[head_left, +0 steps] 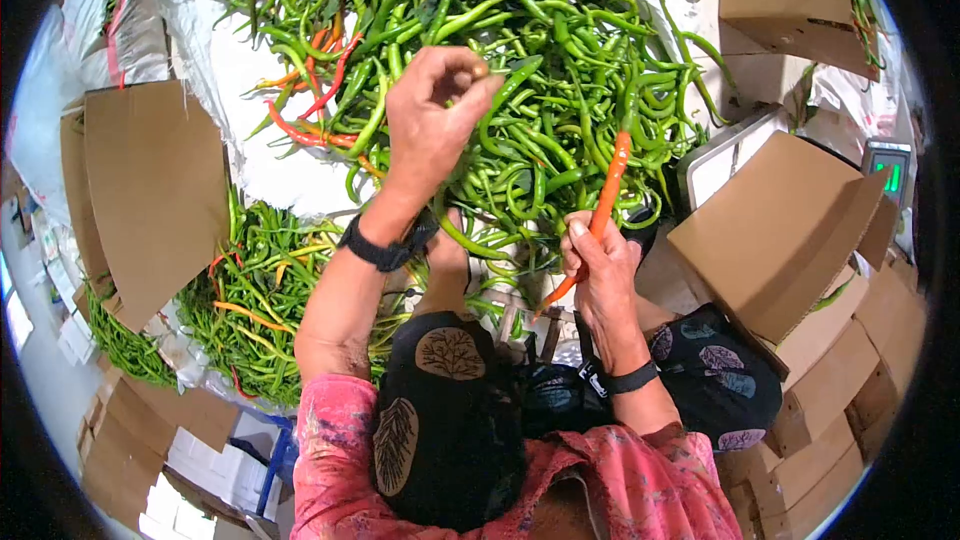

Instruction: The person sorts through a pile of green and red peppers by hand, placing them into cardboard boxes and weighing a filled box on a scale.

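Note:
My right hand point(603, 270) is closed around a long chili pepper point(613, 175), orange-red along most of its length and green toward the upper end. Its thin tip sticks out below my fist. Higher up and to the left, my left hand point(440, 110) has thumb and fingers pinched together over the pile of green chili peppers point(560, 130). A green piece overlaps its fingertips; I cannot tell what the pinch holds. Just left of that hand, a few red peppers point(308, 132) lie on white sacking point(225, 55).
A second heap of thinner peppers point(260, 310) lies at lower left. Cardboard boxes stand at left point(155, 190) and right point(775, 225). A scale with a lit green display point(887, 176) is at far right. My knees point(440, 410) are below the main pile.

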The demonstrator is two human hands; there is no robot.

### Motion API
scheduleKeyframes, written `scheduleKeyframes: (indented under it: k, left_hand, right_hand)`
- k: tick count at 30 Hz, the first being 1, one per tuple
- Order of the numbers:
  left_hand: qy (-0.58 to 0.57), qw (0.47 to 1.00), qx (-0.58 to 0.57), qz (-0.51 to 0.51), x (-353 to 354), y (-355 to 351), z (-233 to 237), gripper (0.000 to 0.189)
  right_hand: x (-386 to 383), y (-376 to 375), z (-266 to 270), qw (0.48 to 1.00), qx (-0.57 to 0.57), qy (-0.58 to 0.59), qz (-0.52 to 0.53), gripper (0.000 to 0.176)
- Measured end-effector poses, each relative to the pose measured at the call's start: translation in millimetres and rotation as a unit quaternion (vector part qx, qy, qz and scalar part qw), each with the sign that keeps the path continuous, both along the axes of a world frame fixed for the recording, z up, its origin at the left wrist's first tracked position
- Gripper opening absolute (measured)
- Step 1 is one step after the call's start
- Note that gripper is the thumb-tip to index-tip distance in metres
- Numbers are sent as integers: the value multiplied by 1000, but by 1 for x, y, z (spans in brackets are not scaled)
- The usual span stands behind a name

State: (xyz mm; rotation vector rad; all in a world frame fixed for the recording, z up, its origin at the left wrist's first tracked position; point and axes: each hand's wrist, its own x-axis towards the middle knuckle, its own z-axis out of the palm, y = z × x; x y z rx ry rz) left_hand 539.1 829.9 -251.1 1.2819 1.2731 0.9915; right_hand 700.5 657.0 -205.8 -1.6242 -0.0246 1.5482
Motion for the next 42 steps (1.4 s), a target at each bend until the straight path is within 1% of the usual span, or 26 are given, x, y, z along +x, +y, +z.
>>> scheduleKeyframes:
  k: [4,6,8,9,10,11,12,14,16,18,19,21,22,24,26,28,29,31,32,33,34,36,38,39,41,42]
  left_hand:
    - [-41,996,77,-10,-26,-14,20,14]
    - [-56,985,-148,-70,-63,-30,45,11]
    - [97,966,-176,-164,-106,-46,63,12]
    - [159,930,-240,-230,-129,-54,68,14]
    - [159,906,-275,-278,-154,-75,53,16]
    - [263,834,-258,-411,-167,-85,51,17]
    - [273,794,-277,-467,-177,-103,44,17]
    - [259,870,-157,-390,-189,-125,18,14]
    - [270,949,-146,-71,-149,-99,25,15]
    - [342,937,66,7,-137,-74,-9,21]
    - [341,938,67,11,-136,-65,-28,21]
    - [488,856,158,-59,-131,-52,-53,28]
    - [488,856,159,-58,-125,-53,-51,28]
    - [278,959,-4,-45,-108,-57,-40,27]
    - [159,983,-38,-87,-78,-72,-17,27]
    - [35,973,-130,-187,-49,-82,3,24]
    - [32,973,-132,-184,-49,-84,0,24]
    - [106,992,45,-43,-55,-88,-7,23]
    - [108,987,-73,93,-64,-88,-7,27]
    - [121,968,-119,183,-80,-82,-10,32]
    - [177,956,-89,216,-107,-82,-35,38]
    - [133,918,-217,304,-137,-78,-69,46]
    - [23,926,-298,231,-156,-72,-100,40]
    - [21,925,-298,233,-158,-65,-116,40]
    - [-108,927,-215,288,-161,-52,-134,29]
    - [-109,928,-212,288,-161,-48,-133,29]
  right_hand:
    - [-2,1,2,1000,-4,4,-3,18]
    - [-2,2,4,1000,-6,4,0,17]
    - [-1,3,3,1000,0,3,-8,17]
    - [0,2,2,1000,4,5,-7,17]
    - [0,2,0,1000,6,6,-5,17]
    - [1,1,-2,1000,-1,7,-2,17]
    - [0,0,-4,1000,-6,9,3,17]
    - [-5,3,-4,1000,-12,16,12,17]
    - [-9,0,-2,999,-23,17,22,17]
    - [-12,1,-2,999,-18,21,40,17]
    - [-13,4,-1,999,-18,21,44,17]
    - [-16,8,3,998,-16,21,50,16]
    - [-17,8,5,998,-18,23,55,16]
    - [-17,9,3,998,-22,24,54,16]
    - [-19,6,2,999,-11,16,36,16]
    - [-19,7,0,999,6,22,31,15]
    - [-19,8,4,999,9,6,31,14]
    - [-16,6,5,1000,30,-2,7,16]
    - [-14,6,4,999,31,1,8,16]
    - [-11,6,3,999,34,2,6,16]
    - [-10,4,2,999,36,4,2,16]
    - [-12,2,-2,1000,22,6,-3,16]
    - [-13,-1,-5,1000,7,12,6,16]
    - [-14,-1,-4,1000,-1,14,23,17]
    - [-18,0,-1,999,-7,14,43,16]
    - [-20,3,1,998,-11,15,60,16]
